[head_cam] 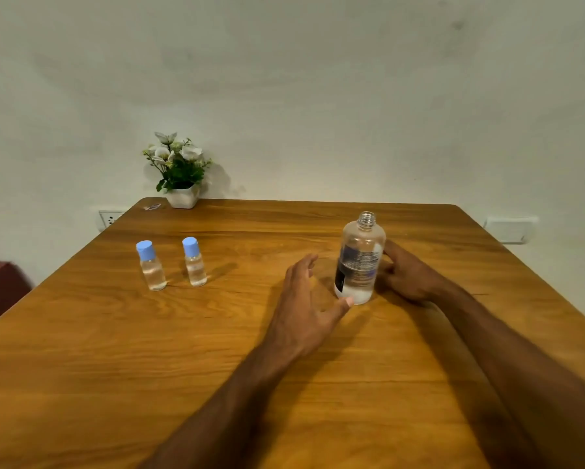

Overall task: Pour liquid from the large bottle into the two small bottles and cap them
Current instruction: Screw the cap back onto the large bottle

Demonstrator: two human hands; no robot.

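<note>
Left hand (304, 299): nearest, fingers released, just left of the upright large bottle (358, 262).
Right hand (408, 277): loosely curled, bottle's right.

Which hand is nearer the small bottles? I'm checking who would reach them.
Left. The left hand lies between the small bottles and large bottle; the right hand is beyond it.

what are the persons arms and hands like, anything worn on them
Both forearms are bare as far as the frame shows: no sleeves, watch, bracelets or gloves. The left hand and right hand show no rings that I can make out. The left thumbnail looks short and plain.
</note>
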